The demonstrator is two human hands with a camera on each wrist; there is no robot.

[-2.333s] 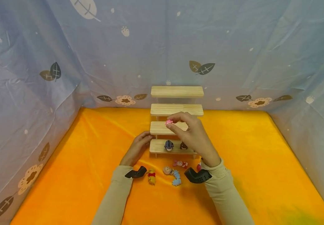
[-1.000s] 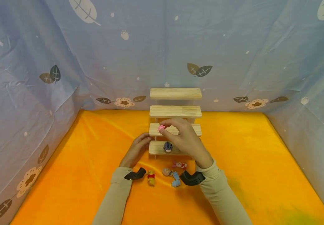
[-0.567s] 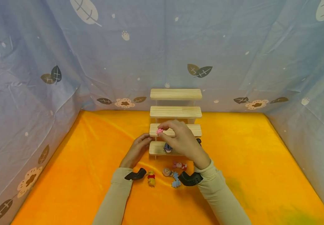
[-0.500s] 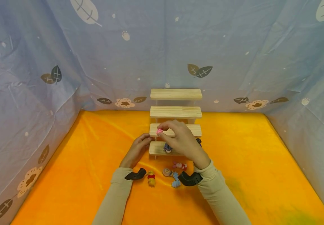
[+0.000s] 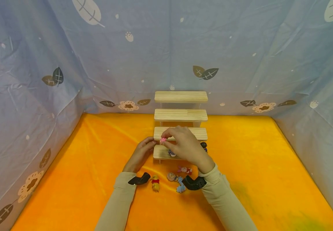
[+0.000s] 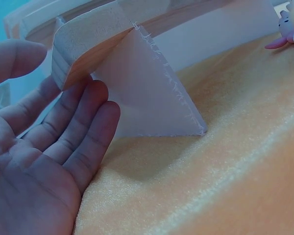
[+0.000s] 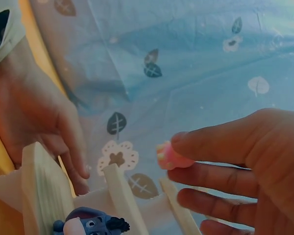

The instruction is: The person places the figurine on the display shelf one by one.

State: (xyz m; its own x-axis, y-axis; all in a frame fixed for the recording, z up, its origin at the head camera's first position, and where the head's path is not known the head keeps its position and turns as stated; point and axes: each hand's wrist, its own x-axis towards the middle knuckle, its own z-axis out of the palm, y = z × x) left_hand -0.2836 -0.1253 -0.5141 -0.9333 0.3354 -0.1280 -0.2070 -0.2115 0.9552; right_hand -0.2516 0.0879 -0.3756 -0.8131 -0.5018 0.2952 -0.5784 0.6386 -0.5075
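My right hand pinches a small pink figurine between thumb and index finger. It holds it above the left end of the lowest step of a four-tier wooden display stand. A blue-grey donkey figurine stands on that step, partly hidden by the hand in the head view. At the step's right end is a dark-headed figurine. My left hand touches the stand's left end, fingers loosely extended against the edge and white side panel, thumb apart.
On the orange cloth before the stand lie a yellow bear figurine in red, a round-headed figurine, a light-blue figurine and a pink-and-red long-eared figurine. A patterned blue curtain stands behind and at both sides.
My right hand has carried the pink figurine left and down, from before the second step up to over the lowest step's left end. The left hand stays at the stand's side.
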